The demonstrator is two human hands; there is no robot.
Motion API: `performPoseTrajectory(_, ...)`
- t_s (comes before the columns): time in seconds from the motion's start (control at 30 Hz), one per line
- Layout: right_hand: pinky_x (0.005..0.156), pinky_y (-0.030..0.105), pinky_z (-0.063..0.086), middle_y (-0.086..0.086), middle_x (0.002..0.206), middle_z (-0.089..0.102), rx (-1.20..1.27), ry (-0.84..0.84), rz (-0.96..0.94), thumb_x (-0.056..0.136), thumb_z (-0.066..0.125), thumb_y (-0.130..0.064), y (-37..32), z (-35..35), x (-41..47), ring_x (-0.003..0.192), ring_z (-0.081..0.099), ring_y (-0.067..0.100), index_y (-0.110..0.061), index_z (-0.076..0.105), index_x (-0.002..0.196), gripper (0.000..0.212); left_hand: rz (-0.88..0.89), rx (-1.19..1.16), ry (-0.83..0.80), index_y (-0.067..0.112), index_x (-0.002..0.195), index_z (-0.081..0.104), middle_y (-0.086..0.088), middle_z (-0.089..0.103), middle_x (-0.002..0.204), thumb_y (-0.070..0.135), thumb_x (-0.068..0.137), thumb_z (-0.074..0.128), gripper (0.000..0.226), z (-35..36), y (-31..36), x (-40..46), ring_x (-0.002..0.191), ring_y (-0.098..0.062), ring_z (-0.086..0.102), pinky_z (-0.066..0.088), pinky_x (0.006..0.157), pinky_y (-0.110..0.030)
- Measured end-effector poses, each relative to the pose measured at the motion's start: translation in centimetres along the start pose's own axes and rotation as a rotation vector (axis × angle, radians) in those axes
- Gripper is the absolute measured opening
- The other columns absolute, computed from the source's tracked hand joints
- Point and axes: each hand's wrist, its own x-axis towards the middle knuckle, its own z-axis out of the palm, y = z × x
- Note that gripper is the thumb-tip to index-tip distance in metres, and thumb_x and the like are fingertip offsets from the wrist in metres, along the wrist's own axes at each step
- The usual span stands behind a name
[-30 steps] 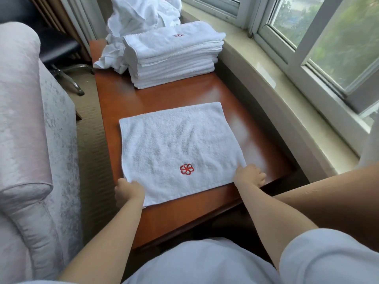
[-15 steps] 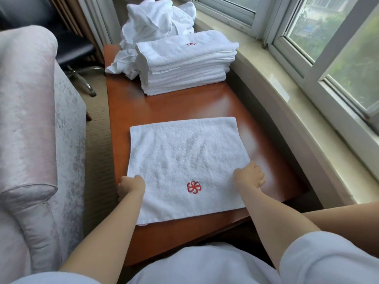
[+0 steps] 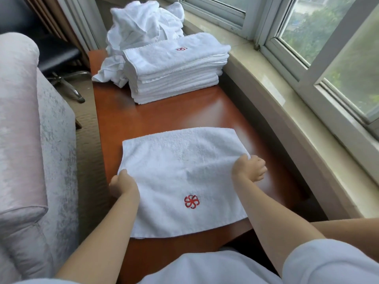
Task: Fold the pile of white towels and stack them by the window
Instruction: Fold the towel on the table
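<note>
1. Towel (image 3: 180,177) lies flat on the bench (image 3: 184,113), long axis running left to right; its red pinwheel emblem (image 3: 191,201) sits near my edge.
2. I see my left hand (image 3: 121,184) pinching the left edge and my right hand (image 3: 249,168) gripping the right edge; fingertips hidden under cloth.
3. Folded stack (image 3: 176,68) sits farther along by the window (image 3: 307,37), unfolded pile (image 3: 141,27) behind it; no readable writing.

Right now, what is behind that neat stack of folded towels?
Behind the stack lies a crumpled pile of unfolded white towels, on the far end of the table. Its lower part is hidden by the stack, as is anything under it.
</note>
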Motion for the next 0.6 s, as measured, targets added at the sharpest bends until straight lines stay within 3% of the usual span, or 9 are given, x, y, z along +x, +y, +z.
performPoseTrajectory(0.17,0.108,0.040,0.025,0.010,0.132,0.053,0.352,0.192,0.005,0.087,0.035,-0.023,-1.6,-3.1,-1.5,0.127,0.038,0.029,0.002,0.065,0.111,0.045,0.088,-0.257,0.088,0.009,0.097,0.064,-0.009,0.066,0.104,0.026,0.076,0.046,0.033,-1.5,3.4,-1.1,0.093,-0.026,0.063,0.053,0.083,-0.039)
performPoseTrajectory(0.37,0.112,0.039,0.020,0.006,0.130,0.056,0.624,0.315,0.004,0.072,0.031,-0.029,-2.5,-5.7,-3.8,0.129,0.038,0.025,0.001,0.068,0.099,0.055,0.141,-0.369,0.133,0.008,0.105,0.066,-0.001,0.070,0.099,0.021,0.087,0.049,0.028,-3.6,6.2,-3.5,0.082,-0.007,0.064,0.048,0.066,-0.018)
performPoseTrajectory(0.53,0.112,0.036,0.018,0.001,0.124,0.057,0.597,0.384,-0.029,0.073,0.041,-0.035,-4.8,-6.1,-3.3,0.126,0.040,0.023,-0.001,0.070,0.090,0.048,0.136,-0.227,0.156,0.004,0.121,0.059,-0.009,0.063,0.109,0.024,0.093,0.050,0.035,-3.9,8.0,-4.4,0.104,-0.023,0.063,0.048,0.078,-0.027)
performPoseTrajectory(0.6,0.112,0.038,0.016,-0.001,0.132,0.053,0.530,0.331,-0.070,0.082,0.048,-0.037,-5.4,-5.4,-2.3,0.130,0.037,0.022,-0.006,0.072,0.100,0.043,0.135,-0.153,0.080,0.002,0.131,0.050,-0.011,0.058,0.124,0.027,0.094,0.054,0.045,-3.0,8.9,-3.6,0.117,-0.025,0.057,0.043,0.082,-0.027)
